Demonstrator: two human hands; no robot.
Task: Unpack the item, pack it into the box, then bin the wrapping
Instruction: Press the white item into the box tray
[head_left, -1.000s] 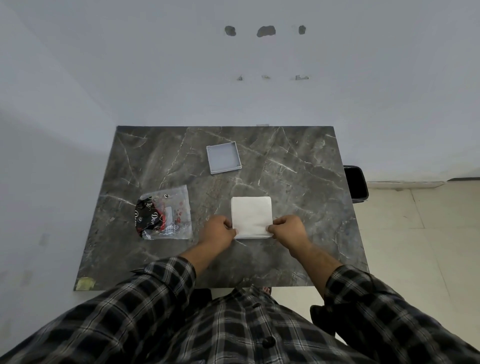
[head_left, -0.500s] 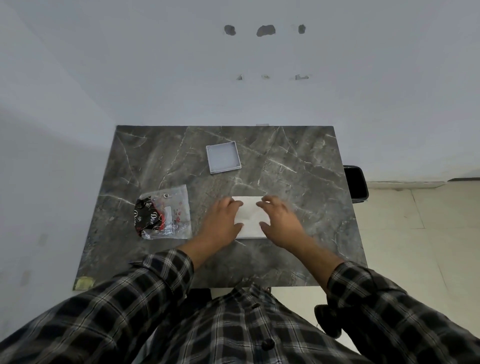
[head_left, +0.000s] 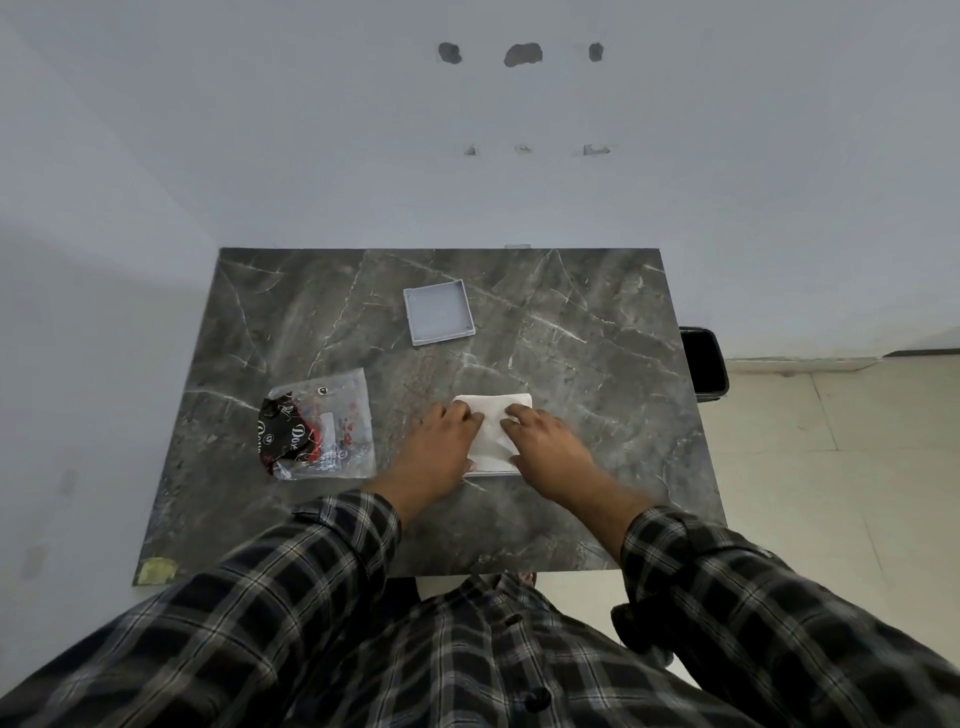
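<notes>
Both hands slid further up the white box (head_left: 493, 415), fingers spread flat, wrapped item (head_left: 317, 431) left, lid (head_left: 439, 312) beyond, bin (head_left: 702, 364) right.

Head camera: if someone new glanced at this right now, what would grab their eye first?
Both hands, left hand and right hand, pressing flat on a white paper sheet at the middle of the dark marble table. Left of them lies a clear plastic bag holding a black and red item. Beyond sits an open grey box tray.
</notes>
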